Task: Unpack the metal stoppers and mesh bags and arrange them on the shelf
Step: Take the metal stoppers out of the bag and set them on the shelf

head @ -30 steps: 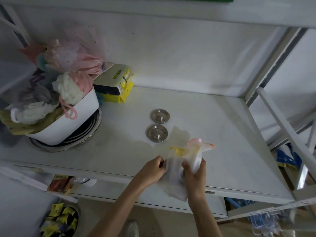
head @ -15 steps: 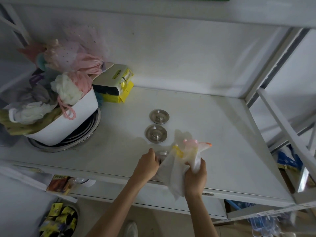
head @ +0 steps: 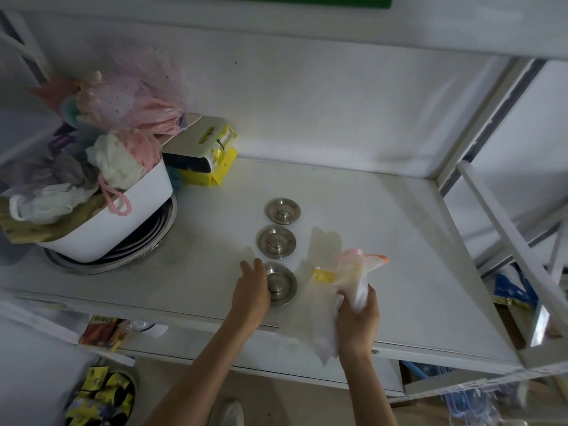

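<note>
Three round metal stoppers lie in a line on the white shelf [head: 393, 229]: the far stopper [head: 282, 210], the middle stopper [head: 276, 241] and the near stopper [head: 282, 285]. My left hand [head: 251, 292] grips the near stopper at its left edge as it rests on the shelf. My right hand [head: 358, 321] is closed on a crumpled clear plastic bag [head: 344, 284] to the right of the stoppers. Pink and yellow mesh bags show blurred inside it.
A white tub [head: 123, 222] heaped with mesh bags and bath puffs sits on stacked metal pans [head: 153, 238] at the left. Yellow packets [head: 215, 161] lean at the back beside it. A slanted shelf brace [head: 507, 241] crosses the right side.
My left hand pulled a third stopper out of the plastic bag and moved it forward onto the shelf below the other two. My right hand kept holding the bag.
</note>
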{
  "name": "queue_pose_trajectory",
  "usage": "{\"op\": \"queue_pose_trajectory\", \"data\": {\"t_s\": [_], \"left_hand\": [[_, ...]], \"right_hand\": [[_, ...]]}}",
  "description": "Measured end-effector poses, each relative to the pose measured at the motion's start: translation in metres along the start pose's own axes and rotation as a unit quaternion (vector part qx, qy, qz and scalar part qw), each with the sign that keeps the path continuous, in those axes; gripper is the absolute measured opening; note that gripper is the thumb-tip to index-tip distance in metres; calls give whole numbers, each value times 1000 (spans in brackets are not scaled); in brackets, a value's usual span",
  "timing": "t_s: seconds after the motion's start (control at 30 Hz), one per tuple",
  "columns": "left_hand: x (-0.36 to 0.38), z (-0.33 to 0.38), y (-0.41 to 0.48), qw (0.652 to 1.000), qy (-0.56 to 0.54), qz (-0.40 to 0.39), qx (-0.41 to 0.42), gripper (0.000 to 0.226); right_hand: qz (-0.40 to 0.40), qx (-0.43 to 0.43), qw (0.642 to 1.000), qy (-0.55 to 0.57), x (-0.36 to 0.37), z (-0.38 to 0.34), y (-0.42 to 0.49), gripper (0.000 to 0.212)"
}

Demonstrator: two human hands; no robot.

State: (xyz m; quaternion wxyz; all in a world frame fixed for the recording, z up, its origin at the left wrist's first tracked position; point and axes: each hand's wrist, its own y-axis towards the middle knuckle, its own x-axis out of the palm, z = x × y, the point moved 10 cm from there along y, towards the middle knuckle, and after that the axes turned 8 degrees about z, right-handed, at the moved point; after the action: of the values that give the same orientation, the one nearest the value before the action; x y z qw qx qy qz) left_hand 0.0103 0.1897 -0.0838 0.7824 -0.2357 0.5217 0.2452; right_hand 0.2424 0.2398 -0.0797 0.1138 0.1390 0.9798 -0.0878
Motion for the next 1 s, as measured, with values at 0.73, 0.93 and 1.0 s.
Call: {"op": "queue_pose_trajectory", "data": {"t_s": [0.73,0.93,1.0], "left_hand": [[-28,12,-9,988,146,47,28,35],[-28,46,-24,988,114,3,103,28],[-19,62,-30,988,70,-29,131,26]], "right_hand": [[-63,-19,997,35,4,-17,-6,28],[-69,-28,995,62,-1,-25,-7,33],[-73,-34,994,69,-3,-28,-7,36]]}}
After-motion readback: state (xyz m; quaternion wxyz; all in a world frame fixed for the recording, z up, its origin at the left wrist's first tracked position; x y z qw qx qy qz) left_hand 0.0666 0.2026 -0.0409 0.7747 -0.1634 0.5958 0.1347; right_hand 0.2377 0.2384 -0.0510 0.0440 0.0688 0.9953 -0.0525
